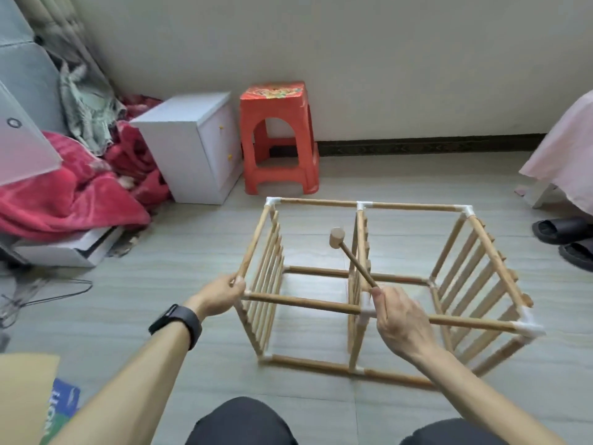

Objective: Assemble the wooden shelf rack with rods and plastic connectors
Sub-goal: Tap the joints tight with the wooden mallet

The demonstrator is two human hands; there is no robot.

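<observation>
The wooden shelf rack (305, 302) lies on its side on the tiled floor, its rods joined by white plastic connectors (529, 327) at the corners. Three slatted panels stand upright inside the frame. My left hand (221, 295) grips the near top left corner of the rack, where a rod end meets the slatted panel. My right hand (401, 319) holds the handle of a small wooden mallet (337, 236), whose head is raised over the middle panel. That hand is just above the middle connector on the near top rod.
A red plastic stool (278, 136) and a white cabinet (192, 146) stand by the wall behind the rack. Red blankets (80, 194) are piled at the left. Black slippers (568, 239) lie at the right. A cardboard piece (22, 399) is at the lower left.
</observation>
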